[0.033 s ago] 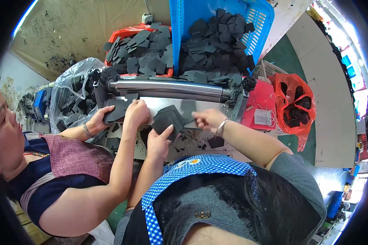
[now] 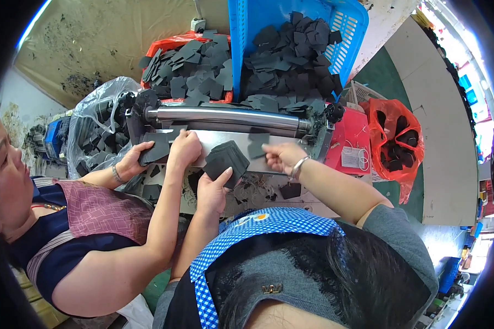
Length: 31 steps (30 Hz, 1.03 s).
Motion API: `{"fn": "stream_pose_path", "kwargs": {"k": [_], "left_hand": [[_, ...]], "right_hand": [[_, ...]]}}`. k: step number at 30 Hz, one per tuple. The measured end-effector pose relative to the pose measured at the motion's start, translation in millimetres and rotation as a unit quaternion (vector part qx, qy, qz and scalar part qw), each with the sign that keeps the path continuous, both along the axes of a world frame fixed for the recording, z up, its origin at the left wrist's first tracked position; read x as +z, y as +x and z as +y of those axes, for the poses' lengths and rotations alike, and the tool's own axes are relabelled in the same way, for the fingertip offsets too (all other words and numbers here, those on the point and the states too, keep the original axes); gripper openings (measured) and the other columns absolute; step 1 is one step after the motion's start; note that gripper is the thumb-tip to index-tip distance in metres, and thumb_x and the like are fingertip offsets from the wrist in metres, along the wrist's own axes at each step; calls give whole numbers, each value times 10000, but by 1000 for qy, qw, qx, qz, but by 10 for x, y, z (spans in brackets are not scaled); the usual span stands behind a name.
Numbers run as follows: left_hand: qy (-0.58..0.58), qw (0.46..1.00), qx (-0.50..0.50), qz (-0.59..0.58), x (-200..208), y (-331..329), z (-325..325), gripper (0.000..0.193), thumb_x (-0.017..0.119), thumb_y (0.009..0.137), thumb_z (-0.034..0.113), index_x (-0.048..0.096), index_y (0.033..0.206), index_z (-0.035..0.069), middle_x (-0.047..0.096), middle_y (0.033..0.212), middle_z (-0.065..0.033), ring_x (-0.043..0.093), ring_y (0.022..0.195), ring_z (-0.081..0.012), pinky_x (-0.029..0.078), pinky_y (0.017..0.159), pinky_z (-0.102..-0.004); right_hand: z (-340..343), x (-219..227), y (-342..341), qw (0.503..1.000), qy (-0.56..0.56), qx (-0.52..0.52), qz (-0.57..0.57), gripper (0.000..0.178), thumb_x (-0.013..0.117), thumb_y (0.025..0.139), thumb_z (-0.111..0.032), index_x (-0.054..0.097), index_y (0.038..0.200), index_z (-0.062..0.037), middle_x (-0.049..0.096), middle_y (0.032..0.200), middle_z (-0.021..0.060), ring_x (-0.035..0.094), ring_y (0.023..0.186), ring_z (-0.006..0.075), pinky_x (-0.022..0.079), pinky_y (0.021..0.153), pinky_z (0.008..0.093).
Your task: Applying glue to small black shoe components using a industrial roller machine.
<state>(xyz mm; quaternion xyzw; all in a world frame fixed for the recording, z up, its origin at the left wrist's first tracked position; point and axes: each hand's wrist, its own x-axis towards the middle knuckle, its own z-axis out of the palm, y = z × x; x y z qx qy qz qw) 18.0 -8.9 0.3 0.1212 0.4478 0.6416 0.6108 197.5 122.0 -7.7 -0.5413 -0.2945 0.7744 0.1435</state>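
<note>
A wide fisheye view looks down at two people working side by side at a table (image 2: 313, 205) that carries a roller machine. The largest thing is a blue plastic basket (image 2: 350, 24) at 12 o'clock, tipped toward the machine and spilling black foam pieces. Just left of it, at 11 o'clock, a red bag (image 2: 164, 43) holds a second heap of the same black pieces. Below both lies a long shiny steel roller (image 2: 225, 116), running side to side, with a flat metal feed plate (image 2: 214, 143) just under it. At 3 o'clock a red plastic bag (image 2: 392, 143) holds more dark pieces; at 9 o'clock a clear plastic bag (image 2: 96, 118) does too.

Near the centre, the wearer's left hand (image 2: 211, 192) grips a fanned stack of black foam pieces (image 2: 226, 159), fingers clenched around its lower edge. The right hand (image 2: 282, 156), a silver bangle (image 2: 297, 166) on its wrist, pinches a single black foam piece (image 2: 257, 147) between fingers and thumb, on the plate at the roller.

At 9 o'clock a co-worker presses another dark sheet (image 2: 156, 149) flat on the plate with both hands (image 2: 184, 148).
</note>
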Motion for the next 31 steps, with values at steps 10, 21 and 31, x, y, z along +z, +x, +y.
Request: {"fn": "stream_pose_path", "kwargs": {"k": [10,21,31], "left_hand": [[-19,1000,-6,-7,-34,9,-16,262,578,812,29,507,1063,10,589,994,-87,599,846,-195,529,655,-341],[1,999,-35,6,-4,44,-17,245,578,811,29,516,1046,-6,591,992,-96,600,836,-186,538,649,-336],[-1,1000,0,21,-41,22,21,282,597,793,11,514,1061,-18,584,991,-103,598,851,-207,537,671,-332]], "right_hand": [[-188,189,-99,991,-18,91,97,159,646,799,-173,554,826,-45,577,650,14,541,514,52,427,427,152],[-261,253,-174,980,71,162,95,203,683,764,-168,560,837,-23,557,695,7,552,576,76,393,451,146],[47,81,-35,992,29,-117,36,235,638,804,-200,570,836,23,604,686,97,589,511,141,481,410,185]]}}
